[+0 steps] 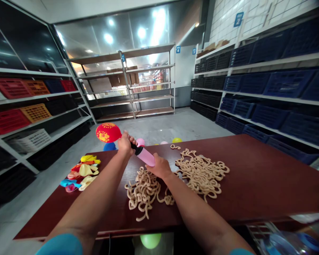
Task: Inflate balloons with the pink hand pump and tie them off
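Storeroom; brown table (255,184) nearest. Beige cord loops (145,193) heaped just under hands; flat balloons (81,171) to left. Right hand (161,167) wrapped round rear of pink pump (146,156); left hand (126,143) clenched on its black nozzle end. Long axis of pump runs up-left; red balloon (108,132) lies just beyond left fingers, left hand nearer. Yellow print on balloon, unreadable. Far: shelf signs "4" (178,49), "2" (238,18).
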Tool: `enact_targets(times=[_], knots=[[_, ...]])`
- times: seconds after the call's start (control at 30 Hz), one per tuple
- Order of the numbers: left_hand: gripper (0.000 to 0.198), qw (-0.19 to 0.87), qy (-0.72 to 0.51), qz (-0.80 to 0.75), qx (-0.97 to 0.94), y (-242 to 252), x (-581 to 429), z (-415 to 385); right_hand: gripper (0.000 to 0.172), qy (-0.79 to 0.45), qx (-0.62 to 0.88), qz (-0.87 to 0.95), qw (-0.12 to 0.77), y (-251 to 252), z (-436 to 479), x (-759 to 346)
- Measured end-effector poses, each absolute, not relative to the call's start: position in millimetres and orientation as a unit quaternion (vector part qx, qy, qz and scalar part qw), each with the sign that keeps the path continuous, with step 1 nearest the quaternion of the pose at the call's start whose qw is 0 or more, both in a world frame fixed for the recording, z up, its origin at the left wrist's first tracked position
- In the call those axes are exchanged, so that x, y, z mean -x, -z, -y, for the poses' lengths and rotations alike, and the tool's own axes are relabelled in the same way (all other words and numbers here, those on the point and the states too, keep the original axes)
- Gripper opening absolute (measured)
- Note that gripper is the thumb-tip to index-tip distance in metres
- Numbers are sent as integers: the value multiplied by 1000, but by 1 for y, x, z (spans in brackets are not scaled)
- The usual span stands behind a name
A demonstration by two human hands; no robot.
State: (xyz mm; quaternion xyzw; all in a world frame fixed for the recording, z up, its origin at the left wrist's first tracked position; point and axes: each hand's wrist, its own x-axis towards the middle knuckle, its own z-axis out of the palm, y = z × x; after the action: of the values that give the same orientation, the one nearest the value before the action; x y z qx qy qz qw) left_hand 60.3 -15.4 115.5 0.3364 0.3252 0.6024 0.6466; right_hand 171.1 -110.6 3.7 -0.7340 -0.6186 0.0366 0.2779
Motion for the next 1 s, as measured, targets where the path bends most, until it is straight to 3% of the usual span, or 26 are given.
enact_targets(times=[0.13, 0.47, 0.83, 1.0], knots=[[38, 647, -600, -317, -348, -127, -58, 16, 53, -32, 733, 612, 294, -7, 112, -174], [35, 566, -656, -317, -386, -221, 18, -14, 41, -45, 709, 623, 327, -4, 105, -171], [37, 632, -601, -335, -358, -132, -53, 24, 38, -37, 706, 632, 318, 6, 108, -173], [40, 639, -592, -314, -377, -135, -58, 31, 41, -17, 696, 632, 342, 3, 110, -174]])
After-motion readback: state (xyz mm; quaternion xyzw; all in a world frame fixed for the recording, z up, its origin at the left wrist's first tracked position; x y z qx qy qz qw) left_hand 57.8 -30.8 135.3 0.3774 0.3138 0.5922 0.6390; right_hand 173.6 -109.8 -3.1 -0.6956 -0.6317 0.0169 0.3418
